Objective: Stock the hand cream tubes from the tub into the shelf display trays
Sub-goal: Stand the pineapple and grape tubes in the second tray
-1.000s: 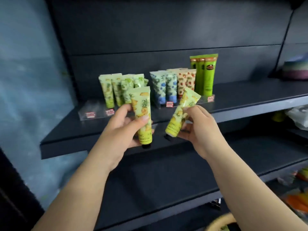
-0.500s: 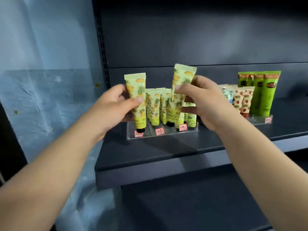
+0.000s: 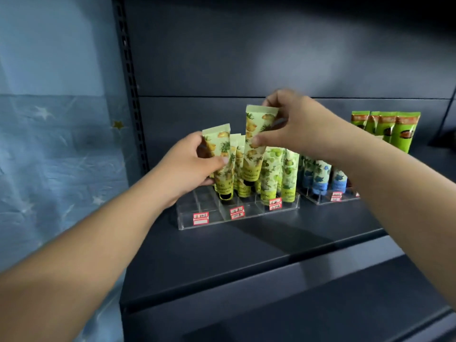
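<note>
Above the clear tray, one pineapple tube per grip.

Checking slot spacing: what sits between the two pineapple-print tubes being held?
In the head view, shorter yellow pineapple-print tubes already standing in the clear acrylic tray fill the gap between the left-hand tube and the right-hand tube.

I see shelf: dark painted metal, matt, smooth. Display tray: clear glossy plastic, hard-edged, with red-and-white paper price labels on front wall. Pineapple tubes: soft plastic, satin sheen, printed, glossy black caps. Tall green tubes: shinier plastic. Perforated upright: matt metal. Blue sheet at my left: thin, crinkled, faintly shiny.
</note>
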The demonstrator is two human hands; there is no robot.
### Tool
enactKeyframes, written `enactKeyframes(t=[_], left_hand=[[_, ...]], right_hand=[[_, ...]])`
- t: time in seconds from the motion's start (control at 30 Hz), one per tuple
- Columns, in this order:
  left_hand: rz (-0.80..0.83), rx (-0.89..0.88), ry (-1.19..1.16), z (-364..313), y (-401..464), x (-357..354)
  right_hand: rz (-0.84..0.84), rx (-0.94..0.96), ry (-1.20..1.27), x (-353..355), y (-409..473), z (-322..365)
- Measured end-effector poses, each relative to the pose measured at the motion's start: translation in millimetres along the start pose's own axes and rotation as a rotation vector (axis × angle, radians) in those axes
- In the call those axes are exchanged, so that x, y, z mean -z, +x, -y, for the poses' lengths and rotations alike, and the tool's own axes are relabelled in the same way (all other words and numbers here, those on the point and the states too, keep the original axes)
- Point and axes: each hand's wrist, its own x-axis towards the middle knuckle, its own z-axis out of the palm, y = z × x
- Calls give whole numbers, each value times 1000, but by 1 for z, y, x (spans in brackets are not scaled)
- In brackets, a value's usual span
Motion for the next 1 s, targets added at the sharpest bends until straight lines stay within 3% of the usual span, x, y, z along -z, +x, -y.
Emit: enactKeyframes(t=[0.43, 1.0], left_hand=[[13, 22, 167, 14, 4, -13], [30, 47, 220, 18, 5, -13]], right_hand=[[125, 40, -297, -8, 10, -19], [211, 100, -443, -19, 13, -28]])
